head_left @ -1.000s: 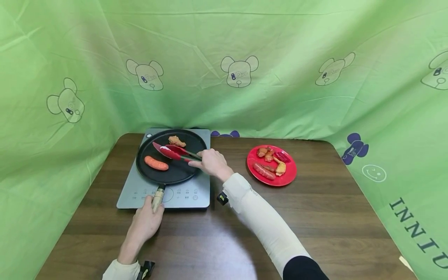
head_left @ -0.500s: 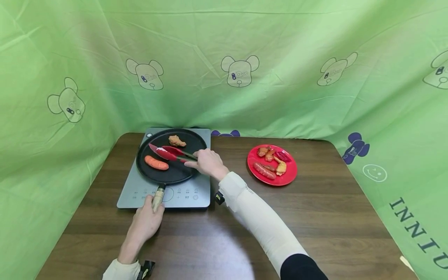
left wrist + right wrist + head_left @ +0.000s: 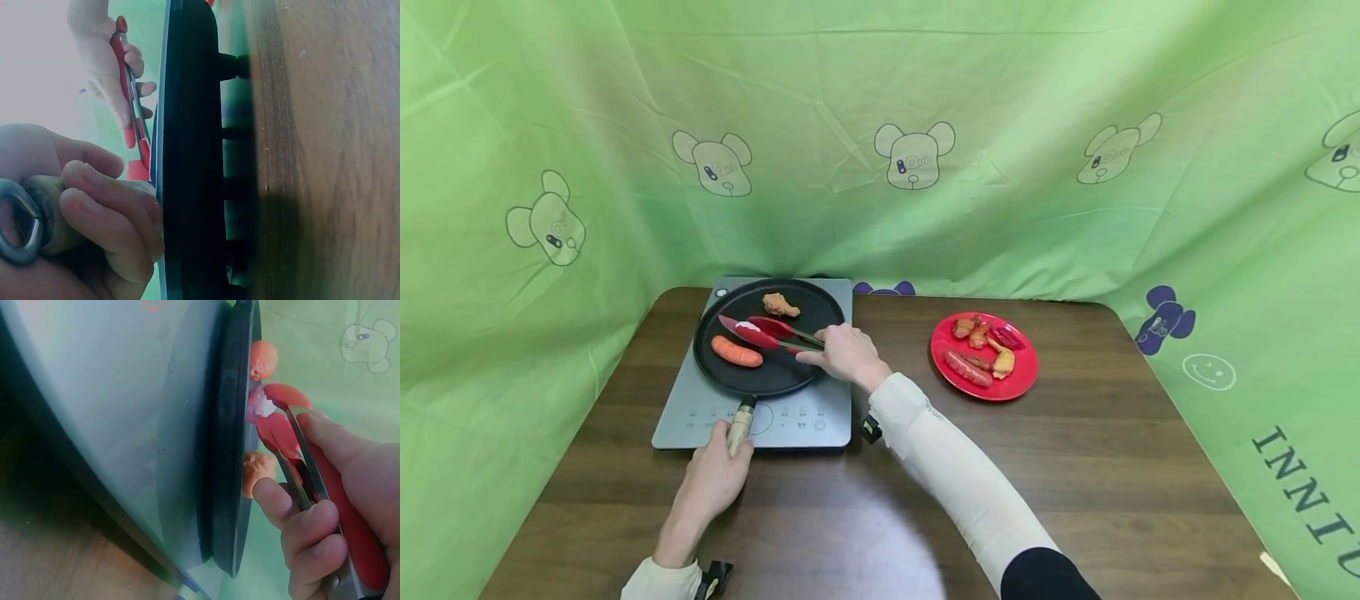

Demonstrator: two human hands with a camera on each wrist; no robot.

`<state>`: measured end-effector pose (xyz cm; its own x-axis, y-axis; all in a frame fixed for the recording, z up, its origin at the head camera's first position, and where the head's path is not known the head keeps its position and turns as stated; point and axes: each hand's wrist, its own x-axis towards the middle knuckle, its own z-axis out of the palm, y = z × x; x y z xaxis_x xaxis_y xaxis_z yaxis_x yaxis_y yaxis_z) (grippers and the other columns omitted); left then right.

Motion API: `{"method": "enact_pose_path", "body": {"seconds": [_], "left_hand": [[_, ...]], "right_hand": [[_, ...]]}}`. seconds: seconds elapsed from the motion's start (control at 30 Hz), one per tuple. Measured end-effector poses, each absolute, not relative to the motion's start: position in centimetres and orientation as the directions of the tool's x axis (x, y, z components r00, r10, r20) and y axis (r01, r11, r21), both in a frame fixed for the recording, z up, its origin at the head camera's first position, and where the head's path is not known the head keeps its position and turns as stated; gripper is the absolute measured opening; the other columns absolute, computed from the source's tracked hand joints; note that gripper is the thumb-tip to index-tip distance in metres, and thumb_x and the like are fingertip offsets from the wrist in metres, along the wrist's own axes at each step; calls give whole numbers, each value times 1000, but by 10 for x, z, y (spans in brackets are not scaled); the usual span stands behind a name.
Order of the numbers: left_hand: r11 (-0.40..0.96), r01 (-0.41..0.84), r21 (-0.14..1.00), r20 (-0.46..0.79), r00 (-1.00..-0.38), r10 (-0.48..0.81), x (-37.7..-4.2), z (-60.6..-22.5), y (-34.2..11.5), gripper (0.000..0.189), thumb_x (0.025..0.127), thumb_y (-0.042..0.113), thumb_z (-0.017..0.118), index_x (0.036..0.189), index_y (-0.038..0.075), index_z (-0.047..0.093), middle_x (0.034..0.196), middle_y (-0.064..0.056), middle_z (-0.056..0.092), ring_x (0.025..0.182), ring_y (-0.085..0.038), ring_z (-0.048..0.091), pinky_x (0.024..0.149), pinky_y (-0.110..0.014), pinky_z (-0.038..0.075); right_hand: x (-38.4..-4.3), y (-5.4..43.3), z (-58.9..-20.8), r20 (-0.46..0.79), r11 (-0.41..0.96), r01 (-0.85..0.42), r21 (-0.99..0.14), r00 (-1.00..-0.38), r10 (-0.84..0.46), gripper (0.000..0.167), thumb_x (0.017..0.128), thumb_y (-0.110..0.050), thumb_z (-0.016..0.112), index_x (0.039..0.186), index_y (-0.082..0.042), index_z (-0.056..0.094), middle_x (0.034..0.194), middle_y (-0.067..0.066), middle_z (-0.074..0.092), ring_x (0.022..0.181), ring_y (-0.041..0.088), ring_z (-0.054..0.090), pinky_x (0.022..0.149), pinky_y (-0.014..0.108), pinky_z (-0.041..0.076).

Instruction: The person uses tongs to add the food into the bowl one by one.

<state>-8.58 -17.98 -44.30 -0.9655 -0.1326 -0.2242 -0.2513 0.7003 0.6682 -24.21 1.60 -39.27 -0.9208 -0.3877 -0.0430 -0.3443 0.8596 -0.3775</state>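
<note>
In the head view, my left hand (image 3: 717, 475) grips the wooden handle (image 3: 741, 423) of a round black frying pan (image 3: 782, 379). My right hand (image 3: 847, 352) holds red-tipped tongs (image 3: 775, 331) low over the middle of the pan. Between the tong tips is a small pink-and-white piece (image 3: 260, 407), best seen in the right wrist view; its kind is unclear. An orange-red scored sausage (image 3: 736, 352) lies on the pan's left side, and a browned chicken drumstick (image 3: 780, 305) lies near its back. The left wrist view shows fingers curled round the handle, with its metal hanging ring (image 3: 22, 219).
The pan sits on a silver induction cooktop (image 3: 681, 425) with touch controls along its front. To the right, a red plate (image 3: 951, 382) carries sausages and several pieces of meat on the wooden table (image 3: 1075, 467). A green cloth (image 3: 820, 225) printed with bear heads hangs behind.
My right hand and the tongs have shifted slightly left over the pan. My left hand has stayed on the handle, and the sausage and drumstick lie where they were.
</note>
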Motion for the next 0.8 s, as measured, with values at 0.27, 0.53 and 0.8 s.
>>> {"method": "enact_pose_path", "body": {"seconds": [0.27, 0.53, 0.8], "left_hand": [[704, -251, 664, -222, -966, -136, -87, -444, -179, 38, 96, 28, 45, 122, 2, 35, 70, -11, 47, 52, -21, 47, 45, -34, 37], [709, -249, 659, -224, -966, -131, -85, -445, -179, 41, 96, 29, 45, 124, 1, 34, 71, -12, 47, 54, -21, 47, 45, -35, 37], [717, -244, 653, -213, -968, -136, -85, -443, -178, 36, 95, 28, 45, 120, 2, 36, 70, -11, 48, 53, -21, 48, 45, -35, 37]], "right_hand": [[-239, 23, -387, -36, 865, -321, -385, -932, -361, 51, 84, -59, 59, 113, -18, 67, 79, 0, 59, 62, 15, 53, 49, 29, 40], [-233, 56, -385, 38, 862, -333, -384, -938, -345, 50, 82, -60, 61, 112, -19, 68, 75, 2, 61, 63, 18, 56, 50, 32, 41], [-224, 105, -387, 130, 855, -354, -379, -935, -329, 38, 83, -55, 64, 96, -19, 68, 61, -1, 51, 54, 19, 51, 47, 33, 38]]}}
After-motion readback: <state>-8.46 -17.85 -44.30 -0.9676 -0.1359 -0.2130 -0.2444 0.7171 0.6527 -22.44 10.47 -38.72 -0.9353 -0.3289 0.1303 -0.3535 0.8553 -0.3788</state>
